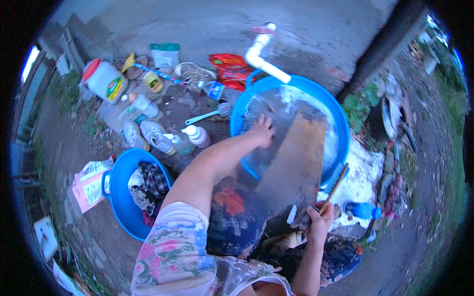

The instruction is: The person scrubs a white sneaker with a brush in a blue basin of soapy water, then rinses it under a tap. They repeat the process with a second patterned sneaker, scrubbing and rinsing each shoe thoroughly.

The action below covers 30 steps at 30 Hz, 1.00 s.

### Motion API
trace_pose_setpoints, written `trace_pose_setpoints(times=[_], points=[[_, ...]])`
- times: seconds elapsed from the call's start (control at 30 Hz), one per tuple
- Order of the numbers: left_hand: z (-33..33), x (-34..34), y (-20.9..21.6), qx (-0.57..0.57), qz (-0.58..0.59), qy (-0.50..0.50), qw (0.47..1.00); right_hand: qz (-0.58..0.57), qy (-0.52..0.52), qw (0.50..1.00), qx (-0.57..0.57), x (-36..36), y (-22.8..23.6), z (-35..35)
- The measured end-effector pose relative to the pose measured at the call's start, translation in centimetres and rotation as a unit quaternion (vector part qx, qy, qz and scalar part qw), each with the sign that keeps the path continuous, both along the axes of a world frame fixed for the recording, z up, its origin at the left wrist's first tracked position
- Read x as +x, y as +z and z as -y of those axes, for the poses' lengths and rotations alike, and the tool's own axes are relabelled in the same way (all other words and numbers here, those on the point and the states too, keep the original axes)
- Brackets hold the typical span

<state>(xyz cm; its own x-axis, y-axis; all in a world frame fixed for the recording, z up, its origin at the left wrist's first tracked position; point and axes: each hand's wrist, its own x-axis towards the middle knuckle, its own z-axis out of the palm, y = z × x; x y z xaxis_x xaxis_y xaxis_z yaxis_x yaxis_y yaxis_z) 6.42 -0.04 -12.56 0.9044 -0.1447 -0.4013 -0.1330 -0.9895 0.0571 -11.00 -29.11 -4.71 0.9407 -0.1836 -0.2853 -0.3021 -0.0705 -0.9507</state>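
my brush (336, 187) by the blue tub (345, 135)
my right hand (320, 220) is closed on the brush, near the tub's right rim. my left hand (262, 130) is in the tub, fingers spread.

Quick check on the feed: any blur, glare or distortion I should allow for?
Head view: bluish cast, with soft haze over the board and left hand; head view: the brush in the right hand reads somewhat clearer; head view: fisheye bending toward a black rim, washed-out brightness at the far left edge.
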Motion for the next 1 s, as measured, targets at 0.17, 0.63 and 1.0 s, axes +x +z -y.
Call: trace_pose_setpoints(times=[0.17,0.63,1.0], points=[[-3.6,0.2,1.3,-0.106,-0.089,0.014,0.990,-0.037,0.001,0.999,0.026,0.9,1.1,-1.4],[-32.2,3.9,-6.0,-0.476,0.222,0.662,0.534,-0.065,0.029,0.997,-0.024,2.3,0.1,-2.9],[-31.5,7.1,-9.2,-0.596,0.217,0.682,0.363,-0.044,0.004,0.998,-0.037,2.3,-0.4,-4.1]])
